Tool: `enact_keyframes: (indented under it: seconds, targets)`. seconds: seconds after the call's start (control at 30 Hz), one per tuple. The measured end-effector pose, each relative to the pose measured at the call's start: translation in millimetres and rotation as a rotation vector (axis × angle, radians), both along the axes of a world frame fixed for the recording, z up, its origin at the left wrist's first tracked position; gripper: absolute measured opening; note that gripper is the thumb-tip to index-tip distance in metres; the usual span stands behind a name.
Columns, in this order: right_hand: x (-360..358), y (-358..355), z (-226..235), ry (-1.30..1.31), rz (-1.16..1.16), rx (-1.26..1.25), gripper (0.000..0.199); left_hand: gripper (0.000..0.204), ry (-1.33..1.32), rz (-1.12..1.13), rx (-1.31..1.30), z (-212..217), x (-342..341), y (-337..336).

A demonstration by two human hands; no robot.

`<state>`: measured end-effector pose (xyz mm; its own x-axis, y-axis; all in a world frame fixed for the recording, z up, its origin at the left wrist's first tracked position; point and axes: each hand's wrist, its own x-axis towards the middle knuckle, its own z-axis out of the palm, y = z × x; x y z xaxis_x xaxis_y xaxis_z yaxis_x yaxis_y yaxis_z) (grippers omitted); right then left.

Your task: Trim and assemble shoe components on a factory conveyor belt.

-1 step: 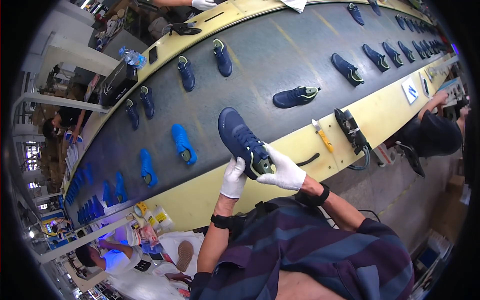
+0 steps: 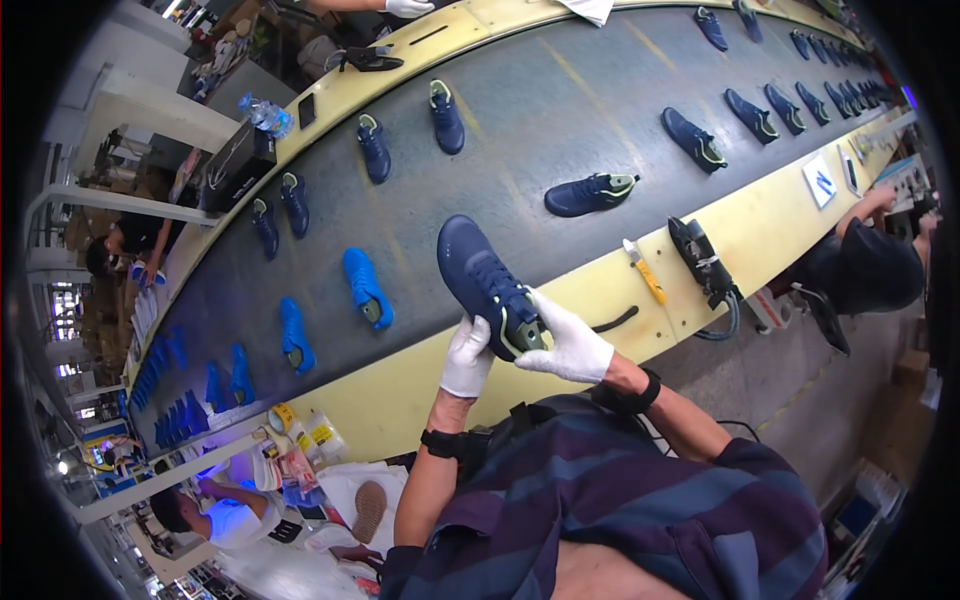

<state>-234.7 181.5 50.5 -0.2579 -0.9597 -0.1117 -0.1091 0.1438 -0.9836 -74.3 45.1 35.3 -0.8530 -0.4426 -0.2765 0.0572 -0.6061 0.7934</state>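
Observation:
A navy lace-up sneaker (image 2: 478, 275) is held up over the near edge of the conveyor, toe pointing up and to the left. My left hand (image 2: 467, 357), in a white glove, grips its side near the heel. The white-gloved right hand (image 2: 570, 343) closes around the heel and collar, with the thumb by the opening. Green lining shows inside the shoe. Just beyond, another navy sneaker (image 2: 590, 194) lies on the dark conveyor belt (image 2: 560, 120), turned sideways. To the left on the belt are a bright blue sneaker (image 2: 367, 288) and a second blue sneaker (image 2: 296, 336).
On the pale near ledge (image 2: 390, 400) lie a yellow utility knife (image 2: 645, 270) and a black tool (image 2: 702, 262) with a cable. Tape (image 2: 282, 417) sits at the lower left. More navy shoes line the belt. Co-workers sit at the right (image 2: 865, 265) and lower left (image 2: 230, 518).

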Motion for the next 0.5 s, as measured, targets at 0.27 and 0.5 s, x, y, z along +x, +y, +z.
enact_keyframes:
  seconds: [0.27, 0.5]
  targets:
    - [1.2, 31.4, 23.2, 0.232, -0.016, -0.021, 0.093, 0.064, 0.126, -0.105, 0.153, 18.1, 8.0, 16.2]
    - [2.9, 35.6, 24.6, 0.752, -0.042, 0.046, 0.049, 0.054, -0.15, -0.113, 0.329, -29.2, 10.0, 31.5]
